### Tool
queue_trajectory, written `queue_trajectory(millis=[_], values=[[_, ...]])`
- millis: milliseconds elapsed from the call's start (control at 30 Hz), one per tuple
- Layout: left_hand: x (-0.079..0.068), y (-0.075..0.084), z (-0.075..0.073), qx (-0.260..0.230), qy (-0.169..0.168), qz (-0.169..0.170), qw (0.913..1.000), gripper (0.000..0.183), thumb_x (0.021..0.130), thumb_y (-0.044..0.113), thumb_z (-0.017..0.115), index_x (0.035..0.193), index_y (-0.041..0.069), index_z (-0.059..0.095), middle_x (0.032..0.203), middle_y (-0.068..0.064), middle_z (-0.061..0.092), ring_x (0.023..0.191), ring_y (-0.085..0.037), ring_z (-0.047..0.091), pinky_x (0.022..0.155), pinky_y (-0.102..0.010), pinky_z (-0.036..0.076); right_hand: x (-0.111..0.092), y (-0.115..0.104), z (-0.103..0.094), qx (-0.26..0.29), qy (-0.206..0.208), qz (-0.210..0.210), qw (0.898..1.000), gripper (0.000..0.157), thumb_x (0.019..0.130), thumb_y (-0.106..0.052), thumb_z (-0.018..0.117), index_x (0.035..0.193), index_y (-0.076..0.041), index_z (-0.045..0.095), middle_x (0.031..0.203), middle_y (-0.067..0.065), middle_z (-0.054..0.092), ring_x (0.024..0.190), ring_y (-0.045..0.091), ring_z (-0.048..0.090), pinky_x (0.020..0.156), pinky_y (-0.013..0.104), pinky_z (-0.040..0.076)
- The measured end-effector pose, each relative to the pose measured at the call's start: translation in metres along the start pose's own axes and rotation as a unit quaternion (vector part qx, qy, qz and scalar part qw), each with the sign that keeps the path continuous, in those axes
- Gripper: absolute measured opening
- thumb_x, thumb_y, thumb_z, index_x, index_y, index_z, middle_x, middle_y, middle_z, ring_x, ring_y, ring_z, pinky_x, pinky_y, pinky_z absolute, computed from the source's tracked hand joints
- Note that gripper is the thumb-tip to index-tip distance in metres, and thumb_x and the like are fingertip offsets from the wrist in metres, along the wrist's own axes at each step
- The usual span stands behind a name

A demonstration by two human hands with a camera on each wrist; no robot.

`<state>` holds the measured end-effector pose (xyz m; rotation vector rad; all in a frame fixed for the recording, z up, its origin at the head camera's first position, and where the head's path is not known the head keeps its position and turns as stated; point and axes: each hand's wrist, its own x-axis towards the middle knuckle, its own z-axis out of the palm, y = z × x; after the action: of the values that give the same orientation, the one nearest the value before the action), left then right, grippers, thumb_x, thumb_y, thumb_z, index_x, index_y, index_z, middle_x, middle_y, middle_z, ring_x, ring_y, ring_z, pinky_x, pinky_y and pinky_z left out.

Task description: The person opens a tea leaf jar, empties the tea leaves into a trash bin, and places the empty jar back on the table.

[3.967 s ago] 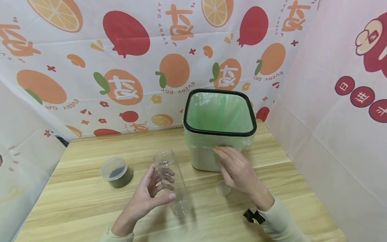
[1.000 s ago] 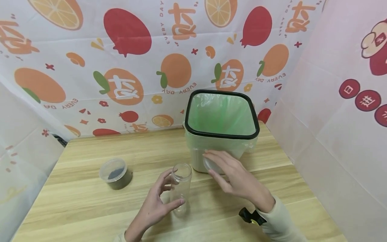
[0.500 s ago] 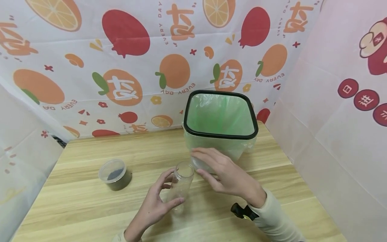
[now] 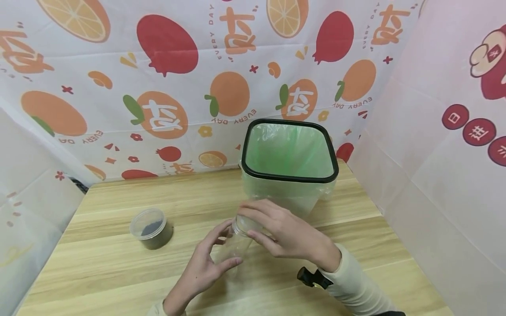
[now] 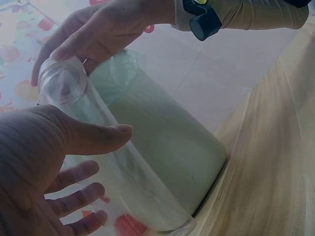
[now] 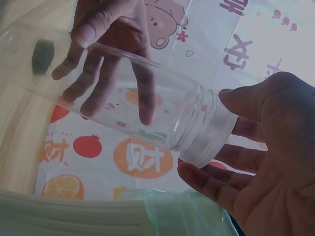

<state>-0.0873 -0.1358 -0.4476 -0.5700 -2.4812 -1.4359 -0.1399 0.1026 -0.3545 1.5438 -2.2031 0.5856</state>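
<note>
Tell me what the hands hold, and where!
The left hand holds the clear bottle around its body; the right hand grips the lid by its edge, at the bottle's mouth.

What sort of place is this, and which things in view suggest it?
Probably a small screened-off tabletop workspace indoors: a wood-grain table, printed sheets around three of its sides, and a lined bin standing on the tabletop.

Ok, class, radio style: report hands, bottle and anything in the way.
Left hand gripping clear bottle. Right hand holding lid at its mouth; tightness unclear. Bin close behind, tub off left; nothing seen in the way.
</note>
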Motion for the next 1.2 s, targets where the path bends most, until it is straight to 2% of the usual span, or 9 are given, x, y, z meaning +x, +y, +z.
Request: queue_trajectory(millis=[300,467,700,833,933,1033,1133,1200], values=[[0.001,0.002,-0.002,0.033,0.019,0.032,0.9988,0.087,0.072,0.013,0.091,0.148,0.022,0.049,0.13,0.002,0.066,0.115,-0.012,0.061,0.093,-0.037,0.057,0.002,-0.001,0.002,0.008,-0.019,-0.009,1.0,0.044,0.102,-0.027,0.061,0.141,-0.009,0.055,0.144,0.009,0.058,0.133,0.019,0.057,0.112,0.034,0.05],[0.0,0.003,-0.002,0.033,0.023,0.043,0.9983,0.088,0.07,0.01,0.091,0.148,0.021,0.05,0.131,0.0,0.066,0.114,-0.014,0.061,0.091,-0.038,0.058,0.003,-0.001,0.004,0.002,0.0,-0.004,1.0,0.042,0.1,-0.029,0.065,0.136,-0.009,0.059,0.135,0.007,0.063,0.125,0.017,0.061,0.105,0.03,0.054],[0.0,0.004,0.0,0.055,0.037,0.068,0.9955,0.094,0.064,0.007,0.094,0.147,0.025,0.052,0.13,0.007,0.066,0.11,-0.01,0.059,0.087,-0.032,0.054,0.004,-0.001,0.009,-0.009,0.05,0.025,0.998,0.041,0.093,-0.037,0.074,0.121,-0.008,0.065,0.113,0.002,0.068,0.098,0.01,0.066,0.084,0.02,0.058],[0.001,0.006,0.001,0.076,0.051,0.085,0.9922,0.095,0.063,0.008,0.094,0.146,0.024,0.053,0.131,0.008,0.066,0.109,-0.009,0.057,0.086,-0.028,0.052,0.005,-0.003,0.013,-0.034,0.073,0.064,0.995,0.041,0.09,-0.042,0.076,0.113,-0.01,0.066,0.101,-0.001,0.066,0.078,0.006,0.062,0.065,0.014,0.052],[0.001,0.007,0.001,0.086,0.053,0.094,0.9905,0.093,0.062,0.008,0.095,0.145,0.024,0.054,0.132,0.008,0.066,0.113,-0.009,0.058,0.091,-0.028,0.051,0.007,-0.006,0.018,-0.066,0.083,0.101,0.989,0.04,0.094,-0.052,0.067,0.105,-0.014,0.067,0.085,-0.005,0.065,0.063,0.003,0.054,0.051,0.011,0.04],[0.0,0.008,0.002,0.095,0.055,0.099,0.989,0.092,0.063,0.008,0.095,0.144,0.024,0.055,0.131,0.006,0.067,0.115,-0.012,0.058,0.094,-0.029,0.051,0.007,-0.008,0.02,-0.087,0.071,0.14,0.984,0.05,0.102,-0.061,0.044,0.1,-0.016,0.065,0.062,-0.011,0.051,0.048,0.0,0.038,0.042,0.012,0.026],[-0.001,0.008,0.002,0.095,0.053,0.094,0.9897,0.092,0.063,0.008,0.095,0.144,0.025,0.055,0.13,0.005,0.067,0.115,-0.013,0.058,0.094,-0.031,0.051,0.005,-0.01,0.019,-0.073,0.042,0.171,0.982,0.063,0.105,-0.063,0.023,0.11,-0.015,0.063,0.051,-0.015,0.03,0.043,-0.003,0.022,0.039,0.014,0.018],[-0.002,0.008,0.001,0.092,0.051,0.088,0.9906,0.093,0.063,0.007,0.095,0.145,0.025,0.054,0.13,0.004,0.067,0.114,-0.012,0.058,0.093,-0.031,0.052,0.004,-0.011,0.016,-0.049,0.024,0.186,0.981,0.061,0.107,-0.061,0.023,0.121,-0.015,0.061,0.049,-0.016,0.027,0.042,-0.004,0.021,0.04,0.014,0.021]])
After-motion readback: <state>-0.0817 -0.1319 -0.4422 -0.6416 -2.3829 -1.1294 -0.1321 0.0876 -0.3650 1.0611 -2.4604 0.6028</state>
